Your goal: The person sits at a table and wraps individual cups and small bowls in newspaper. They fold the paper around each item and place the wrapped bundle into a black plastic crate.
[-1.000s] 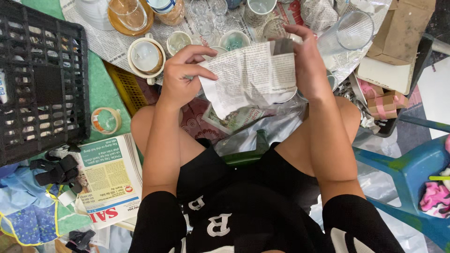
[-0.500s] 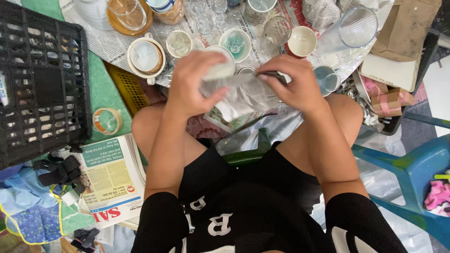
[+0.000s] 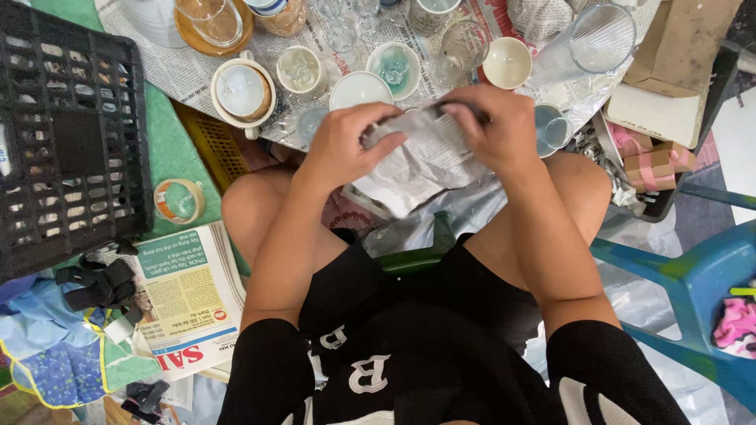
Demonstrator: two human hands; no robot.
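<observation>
From my remote view I see that the newspaper sheet (image 3: pixel 417 161), held flat a second ago, is now bunched at centre frame, with the left hand (image 3: pixel 346 145) and right hand (image 3: pixel 496 126) fingers clamped on it, so something is probably wrapped inside.

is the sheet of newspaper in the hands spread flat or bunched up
Bunched up: the crumpled newspaper sheet is gathered between the left hand and right hand.

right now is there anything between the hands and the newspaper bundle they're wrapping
Nothing visible. The left hand and right hand both grip the newspaper bundle directly, above the lap. The cups stand beyond it, apart.
</observation>
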